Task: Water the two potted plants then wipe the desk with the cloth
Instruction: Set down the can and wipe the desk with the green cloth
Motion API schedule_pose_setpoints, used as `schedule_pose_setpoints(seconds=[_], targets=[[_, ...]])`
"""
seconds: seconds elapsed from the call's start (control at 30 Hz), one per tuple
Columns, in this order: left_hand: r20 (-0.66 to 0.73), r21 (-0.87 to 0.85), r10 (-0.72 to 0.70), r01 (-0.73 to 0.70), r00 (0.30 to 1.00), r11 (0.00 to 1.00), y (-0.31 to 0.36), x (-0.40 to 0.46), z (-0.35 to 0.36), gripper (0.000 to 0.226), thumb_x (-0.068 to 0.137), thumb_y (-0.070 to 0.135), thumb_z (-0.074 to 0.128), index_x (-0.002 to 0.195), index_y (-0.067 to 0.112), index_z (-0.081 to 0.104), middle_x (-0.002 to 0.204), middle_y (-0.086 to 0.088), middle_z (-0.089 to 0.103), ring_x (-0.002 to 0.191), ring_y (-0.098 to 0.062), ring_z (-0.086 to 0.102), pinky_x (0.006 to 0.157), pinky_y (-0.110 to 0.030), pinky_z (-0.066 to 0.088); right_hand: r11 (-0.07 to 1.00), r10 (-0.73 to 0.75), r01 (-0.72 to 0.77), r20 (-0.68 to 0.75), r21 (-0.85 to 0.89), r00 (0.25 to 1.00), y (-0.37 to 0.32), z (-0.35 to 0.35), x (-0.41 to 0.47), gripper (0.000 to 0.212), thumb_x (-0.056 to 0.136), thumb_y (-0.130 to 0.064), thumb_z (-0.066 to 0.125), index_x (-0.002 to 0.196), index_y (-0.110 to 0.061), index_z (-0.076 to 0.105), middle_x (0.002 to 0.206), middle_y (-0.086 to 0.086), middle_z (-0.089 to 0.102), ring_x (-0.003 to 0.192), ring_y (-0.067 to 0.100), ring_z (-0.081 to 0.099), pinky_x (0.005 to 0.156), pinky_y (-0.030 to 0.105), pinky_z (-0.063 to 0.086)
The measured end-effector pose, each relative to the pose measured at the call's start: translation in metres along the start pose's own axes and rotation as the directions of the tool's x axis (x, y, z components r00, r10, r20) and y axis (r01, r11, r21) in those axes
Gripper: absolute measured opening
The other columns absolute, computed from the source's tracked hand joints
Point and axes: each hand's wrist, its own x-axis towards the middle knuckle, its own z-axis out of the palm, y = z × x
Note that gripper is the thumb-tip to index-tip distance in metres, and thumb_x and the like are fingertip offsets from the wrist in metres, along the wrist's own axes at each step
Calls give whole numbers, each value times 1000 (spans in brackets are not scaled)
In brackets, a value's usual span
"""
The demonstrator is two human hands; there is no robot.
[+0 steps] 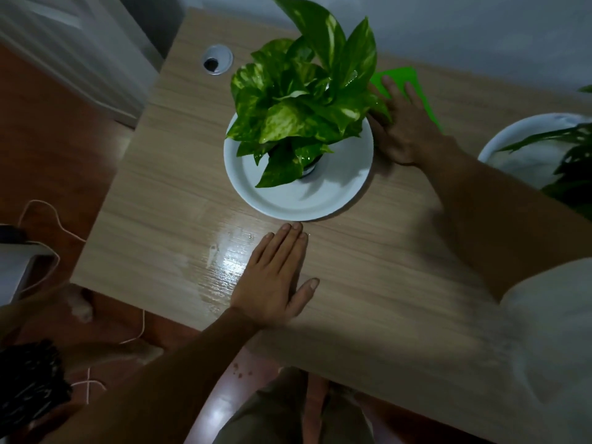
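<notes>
A pothos plant (298, 100) with wet green leaves stands in a pot on a white saucer (336, 193) in the middle of the wooden desk (160, 187). Behind it to the right lies a bright green cloth (402, 80), with my right hand (407, 129) pressed flat on it, fingers spread. My left hand (275, 280) rests flat on the desk just in front of the saucer, fingers together, holding nothing. A second plant (573, 161) in a white saucer (503, 136) sits at the right edge. A wet patch (224, 267) shines on the desk left of my left hand.
A round cable hole (217, 60) is set in the desk's far left corner. White cords (54, 225) trail over the red floor to the left. A wall runs behind the desk. My legs show below the front edge.
</notes>
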Motion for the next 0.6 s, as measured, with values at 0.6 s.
schedule_pose_setpoints(seconds=[0.6], targets=[[-14, 12, -17, 17, 1000, 1000, 9, -4, -2, 78, 98, 53, 46, 158, 6, 31, 169, -11, 25, 159, -22, 15, 128, -45, 16, 973, 230, -230, -1, 2, 973, -139, 84, -198, 62, 106, -48, 19, 166, -33, 16, 176, -5, 10, 163, 30, 2, 129, 58, 2]])
